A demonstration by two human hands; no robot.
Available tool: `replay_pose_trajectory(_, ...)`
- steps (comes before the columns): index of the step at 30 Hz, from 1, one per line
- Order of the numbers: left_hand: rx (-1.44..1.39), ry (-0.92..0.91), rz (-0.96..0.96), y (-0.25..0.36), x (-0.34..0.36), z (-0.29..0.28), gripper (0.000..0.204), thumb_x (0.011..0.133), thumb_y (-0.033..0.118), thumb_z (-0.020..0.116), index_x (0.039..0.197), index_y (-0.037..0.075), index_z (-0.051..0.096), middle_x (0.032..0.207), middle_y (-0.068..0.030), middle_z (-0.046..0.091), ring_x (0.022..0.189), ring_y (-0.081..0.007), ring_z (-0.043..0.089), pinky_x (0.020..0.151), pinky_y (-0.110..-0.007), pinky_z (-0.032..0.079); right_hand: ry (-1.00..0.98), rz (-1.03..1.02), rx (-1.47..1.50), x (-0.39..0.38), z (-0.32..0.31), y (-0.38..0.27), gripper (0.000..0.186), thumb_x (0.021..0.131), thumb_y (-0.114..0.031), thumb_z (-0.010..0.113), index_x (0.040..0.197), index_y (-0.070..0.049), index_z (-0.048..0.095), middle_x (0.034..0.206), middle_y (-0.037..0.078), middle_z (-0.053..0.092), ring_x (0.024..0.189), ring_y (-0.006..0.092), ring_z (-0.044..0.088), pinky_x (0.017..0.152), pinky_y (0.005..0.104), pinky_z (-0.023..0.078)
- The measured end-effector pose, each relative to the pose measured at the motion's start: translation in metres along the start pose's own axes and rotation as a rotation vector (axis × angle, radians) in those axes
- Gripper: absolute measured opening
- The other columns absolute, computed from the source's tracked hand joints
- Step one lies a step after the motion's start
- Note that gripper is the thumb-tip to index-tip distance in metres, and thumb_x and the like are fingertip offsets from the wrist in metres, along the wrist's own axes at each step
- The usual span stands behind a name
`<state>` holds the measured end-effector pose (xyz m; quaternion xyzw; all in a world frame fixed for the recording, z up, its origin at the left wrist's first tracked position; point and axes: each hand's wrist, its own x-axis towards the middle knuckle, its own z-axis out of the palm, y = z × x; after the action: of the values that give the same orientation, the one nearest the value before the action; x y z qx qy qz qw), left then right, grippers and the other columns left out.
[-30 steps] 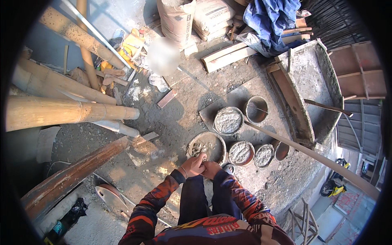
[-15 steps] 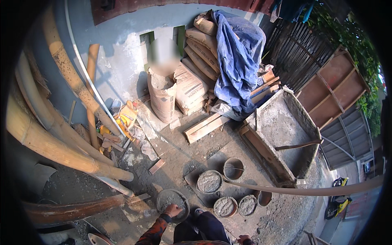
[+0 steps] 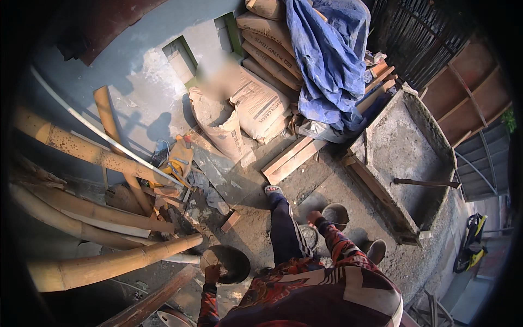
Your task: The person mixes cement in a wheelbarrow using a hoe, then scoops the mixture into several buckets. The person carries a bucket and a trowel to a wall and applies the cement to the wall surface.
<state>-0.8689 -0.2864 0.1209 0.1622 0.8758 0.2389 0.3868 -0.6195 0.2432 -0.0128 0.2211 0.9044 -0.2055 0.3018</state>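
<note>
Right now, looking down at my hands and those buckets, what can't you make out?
Head view only:
- Left hand grips the rim of a round dark pan; its contents are lost in shadow.
- Right hand is too small to show whether it grips anything.
- Bucket beside it: contents in shadow.
- Another pan is mostly hidden by the leg and right arm.

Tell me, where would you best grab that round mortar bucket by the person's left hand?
Probably by the rim. The left hand already pinches the near rim of the round bucket, which hangs tilted with its dark mouth facing the camera. No handle shows, so the thin open edge is the likely grip: come from the near side, thumb inside, fingers outside. The right hand is away by another bucket.
</note>
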Motion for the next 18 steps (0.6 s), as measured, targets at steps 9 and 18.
replay_pose_trajectory(9, -0.573, 0.288, -0.358, 0.114, 0.052, -0.087, 0.036, 0.08, 0.033, 0.057, 0.059, 0.004, 0.051, 0.049, 0.0028, 0.038, 0.05, -0.0068, 0.036, 0.046, -0.026, 0.031, 0.215, 0.106, 1.14, 0.133, -0.367, -0.059, 0.023, 0.082, -0.023, 0.052, 0.092, -0.002, 0.056, 0.074, 0.008, 0.061, 0.06, 0.015, 0.058, 0.049, 0.0261, 0.047)
replay_pose_trajectory(18, -0.802, 0.222, -0.242, 0.212, 0.185, -0.121, 0.031, 0.08, 0.025, 0.057, 0.055, 0.008, 0.049, 0.048, 0.0037, 0.039, 0.043, -0.0063, 0.036, 0.04, -0.026, 0.028, -0.04, 0.273, 0.994, 0.075, -0.336, 0.034, 0.014, 0.081, -0.022, 0.054, 0.08, -0.008, 0.055, 0.063, 0.004, 0.056, 0.046, 0.0157, 0.052, 0.037, 0.0282, 0.041)
